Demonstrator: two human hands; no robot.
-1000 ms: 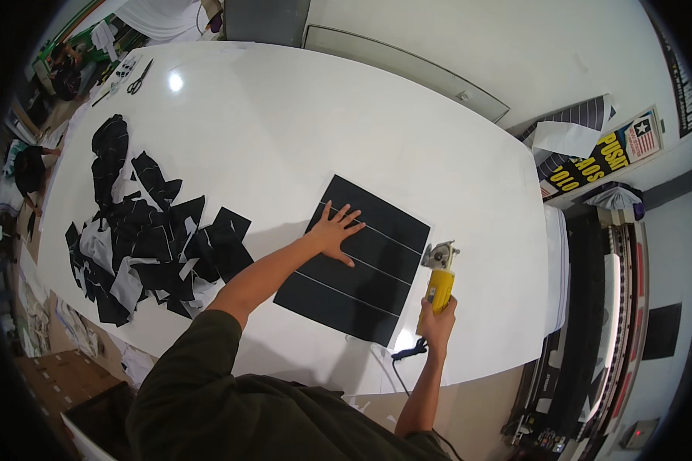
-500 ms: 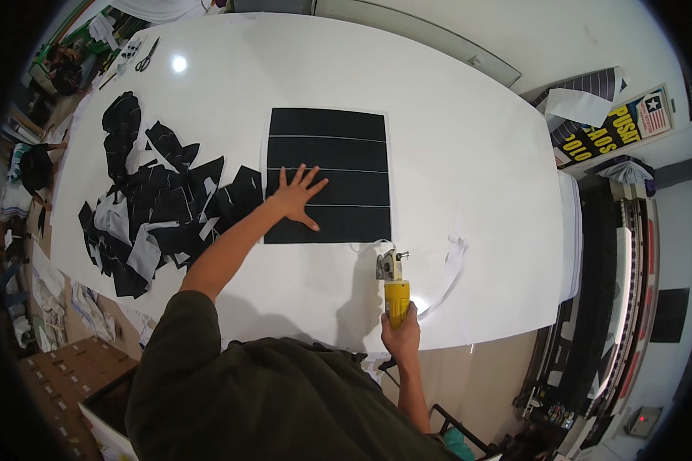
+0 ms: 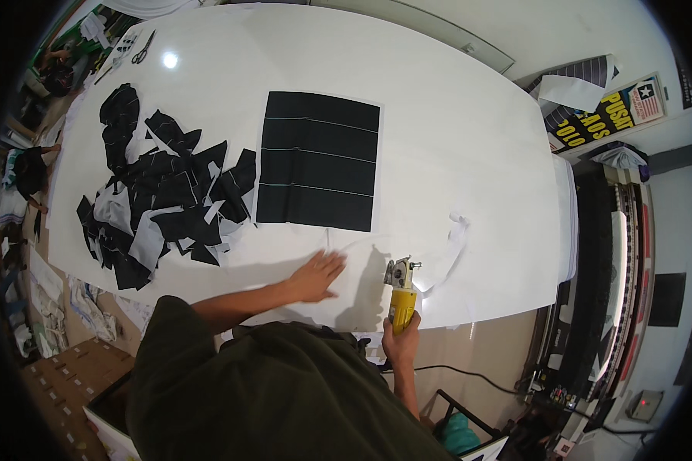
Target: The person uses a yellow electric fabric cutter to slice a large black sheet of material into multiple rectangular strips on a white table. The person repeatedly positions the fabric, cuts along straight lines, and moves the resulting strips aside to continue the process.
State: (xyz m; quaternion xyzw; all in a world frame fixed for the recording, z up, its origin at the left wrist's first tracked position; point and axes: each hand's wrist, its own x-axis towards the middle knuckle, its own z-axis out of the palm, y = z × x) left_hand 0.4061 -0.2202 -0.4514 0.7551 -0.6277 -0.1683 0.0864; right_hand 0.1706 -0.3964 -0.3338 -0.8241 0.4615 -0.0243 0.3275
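Note:
My left hand (image 3: 315, 275) is open with fingers extended, slightly blurred, on or just over the white table (image 3: 469, 138) below a square black sheet (image 3: 317, 175) crossed by thin white lines. My right hand (image 3: 400, 338) grips a yellow electric rotary cutter (image 3: 402, 300), its metal head (image 3: 398, 270) pointing away from me at the table's near edge. A thin white strip (image 3: 457, 238) lies curled right of the cutter. A heap of black and light grey cut pieces (image 3: 161, 192) lies left of the square sheet.
Scissors (image 3: 142, 50) and small tools lie at the far left corner. A co-worker (image 3: 32, 169) bends beside the table's left side. A roller machine (image 3: 588, 261) stands at the right. A cord (image 3: 477, 376) hangs below the near edge, beside cardboard (image 3: 77, 384) on the left floor.
The black sheet has turned square to me and sits farther up. My left hand has left it and moved toward me. The cutter has moved left from beside the sheet's right edge to below it.

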